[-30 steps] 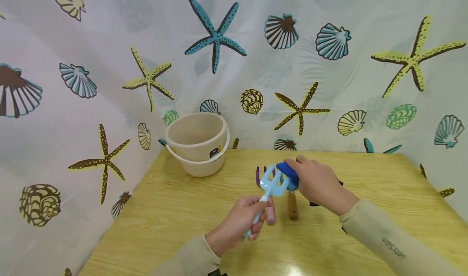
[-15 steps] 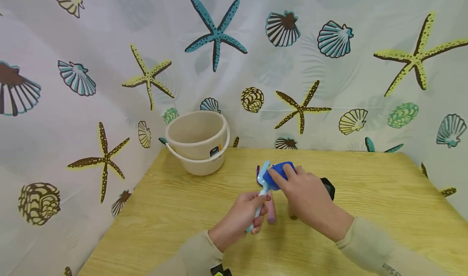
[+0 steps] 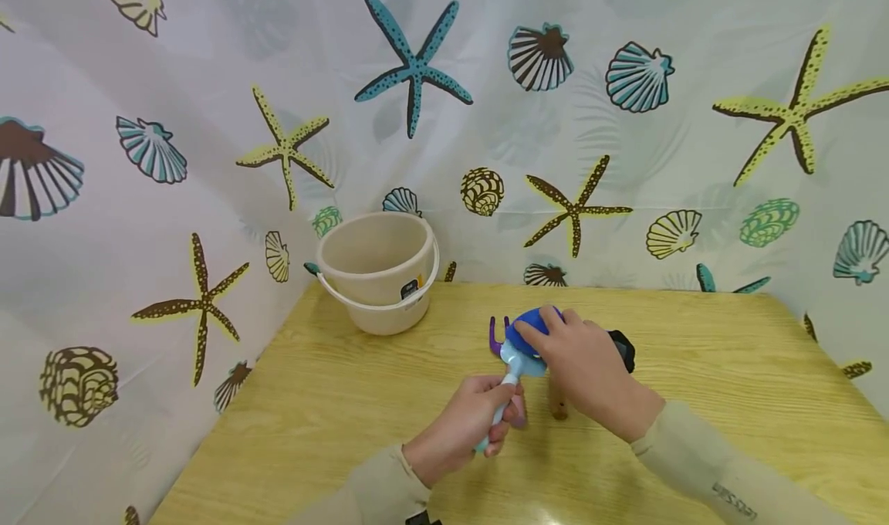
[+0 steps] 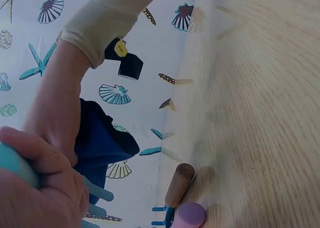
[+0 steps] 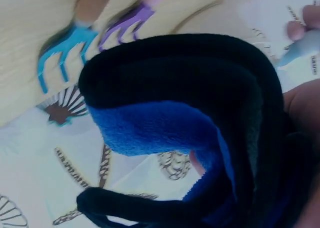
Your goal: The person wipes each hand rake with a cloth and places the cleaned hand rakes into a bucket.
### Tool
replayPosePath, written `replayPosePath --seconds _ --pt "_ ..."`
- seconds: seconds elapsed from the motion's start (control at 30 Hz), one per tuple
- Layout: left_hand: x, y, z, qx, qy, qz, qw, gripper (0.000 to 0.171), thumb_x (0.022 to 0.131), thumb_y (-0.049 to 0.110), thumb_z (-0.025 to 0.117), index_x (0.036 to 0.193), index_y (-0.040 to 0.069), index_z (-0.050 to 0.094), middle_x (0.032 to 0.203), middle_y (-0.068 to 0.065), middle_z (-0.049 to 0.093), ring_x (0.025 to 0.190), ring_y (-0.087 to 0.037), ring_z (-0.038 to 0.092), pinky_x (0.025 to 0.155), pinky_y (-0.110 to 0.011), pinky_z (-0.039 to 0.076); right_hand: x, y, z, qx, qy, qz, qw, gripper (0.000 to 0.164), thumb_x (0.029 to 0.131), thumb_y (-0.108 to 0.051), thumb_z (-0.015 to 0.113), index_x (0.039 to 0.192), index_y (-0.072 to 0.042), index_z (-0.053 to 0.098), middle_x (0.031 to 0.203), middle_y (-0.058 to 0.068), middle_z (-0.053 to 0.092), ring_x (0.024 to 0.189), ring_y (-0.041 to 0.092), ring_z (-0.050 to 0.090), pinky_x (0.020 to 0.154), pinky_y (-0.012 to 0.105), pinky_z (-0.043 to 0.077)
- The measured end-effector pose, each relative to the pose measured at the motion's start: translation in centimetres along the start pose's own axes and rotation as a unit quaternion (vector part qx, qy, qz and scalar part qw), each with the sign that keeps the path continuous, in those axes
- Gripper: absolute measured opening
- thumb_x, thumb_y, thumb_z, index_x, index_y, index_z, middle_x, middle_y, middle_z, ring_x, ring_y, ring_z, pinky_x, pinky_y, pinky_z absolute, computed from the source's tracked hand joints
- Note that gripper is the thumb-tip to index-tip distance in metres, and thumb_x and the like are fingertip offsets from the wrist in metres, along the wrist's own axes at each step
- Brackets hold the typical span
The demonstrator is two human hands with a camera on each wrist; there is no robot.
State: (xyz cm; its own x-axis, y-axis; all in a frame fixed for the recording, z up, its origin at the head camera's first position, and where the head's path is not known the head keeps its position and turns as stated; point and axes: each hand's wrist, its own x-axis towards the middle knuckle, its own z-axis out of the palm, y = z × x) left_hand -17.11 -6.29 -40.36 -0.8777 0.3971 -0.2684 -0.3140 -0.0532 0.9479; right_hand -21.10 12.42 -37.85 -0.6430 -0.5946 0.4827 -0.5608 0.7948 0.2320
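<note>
My left hand (image 3: pixel 461 425) grips the handle of a light blue hand fork (image 3: pixel 512 361), held tines up above the table. With my right hand (image 3: pixel 586 367) I hold a blue cloth (image 3: pixel 524 330) over the fork's tines, hiding most of them. In the right wrist view the cloth (image 5: pixel 145 128) looks fluffy, with wide black edging. Beneath my hands lie two more hand forks, a purple one (image 5: pixel 131 24) with a pink handle (image 4: pixel 192 214) and a teal one (image 5: pixel 65 50) with a wooden handle (image 4: pixel 180 184).
A cream bucket (image 3: pixel 375 297) with a white handle stands at the back left of the wooden table (image 3: pixel 333 401). Behind it hangs a curtain (image 3: pixel 333 46) printed with starfish and shells.
My right hand has brought the cloth left and onto the fork's tines, which showed bare a second ago. The left hand keeps its grip, and the fork's head has turned slightly.
</note>
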Motion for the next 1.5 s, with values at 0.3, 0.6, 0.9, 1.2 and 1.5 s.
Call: replayPosePath --seconds 0.3,0.6,0.9,1.2,1.5 --pt "0.4 -0.1 -0.4 0.011 -0.006 0.015 0.9998 0.025 0.108 0.026 0.046 0.1 0.006 0.058 0.068 0.003 0.046 0.044 -0.007 0.032 0.038 -0.02 0.031 -0.2 -1.9 -0.9 0.012 0.017 -0.056 0.998 0.057 0.071 -0.005 0.09 0.122 -0.02 0.069 0.107 0.012 0.061 0.087 0.035 0.066 0.067 0.044 0.062" --pt "-0.1 -0.6 -0.2 0.031 -0.004 0.01 0.9994 0.026 0.106 0.022 0.047 0.09 0.005 0.059 0.067 0.003 0.046 0.044 -0.008 0.033 0.037 -0.02 0.031 1.5 1.9 0.8 0.045 -0.076 0.037 0.995 0.054 0.077 -0.001 0.08 0.126 -0.021 0.07 0.11 0.01 0.064 0.081 0.029 0.063 0.05 0.033 0.053" --pt "-0.8 -0.4 -0.5 0.028 -0.021 0.003 0.9994 0.025 0.105 0.024 0.048 0.108 0.003 0.062 0.073 0.002 0.05 0.047 -0.008 0.034 0.038 -0.021 0.032 3.0 6.2 0.4 0.259 -0.233 0.114 0.93 0.061 0.084 0.011 0.049 0.137 -0.014 0.063 0.122 0.013 0.067 0.089 0.024 0.059 0.071 0.034 0.048" --pt "-0.8 0.4 -0.8 0.024 -0.03 0.008 0.9992 0.026 0.106 0.025 0.047 0.115 0.004 0.061 0.071 0.001 0.049 0.046 -0.009 0.033 0.037 -0.023 0.03 2.4 6.4 -0.5 0.244 -0.174 0.102 0.949 0.061 0.084 0.009 0.053 0.138 -0.017 0.063 0.125 0.014 0.066 0.093 0.026 0.062 0.072 0.035 0.048" --pt "-1.2 0.3 -0.5 0.027 -0.068 -0.003 0.9973 0.026 0.106 0.025 0.049 0.113 0.003 0.061 0.073 0.001 0.049 0.046 -0.01 0.031 0.036 -0.023 0.03 2.5 7.2 0.4 0.314 -0.256 0.122 0.906 0.058 0.087 0.01 0.049 0.14 -0.013 0.061 0.133 0.019 0.063 0.096 0.026 0.06 0.077 0.034 0.048"
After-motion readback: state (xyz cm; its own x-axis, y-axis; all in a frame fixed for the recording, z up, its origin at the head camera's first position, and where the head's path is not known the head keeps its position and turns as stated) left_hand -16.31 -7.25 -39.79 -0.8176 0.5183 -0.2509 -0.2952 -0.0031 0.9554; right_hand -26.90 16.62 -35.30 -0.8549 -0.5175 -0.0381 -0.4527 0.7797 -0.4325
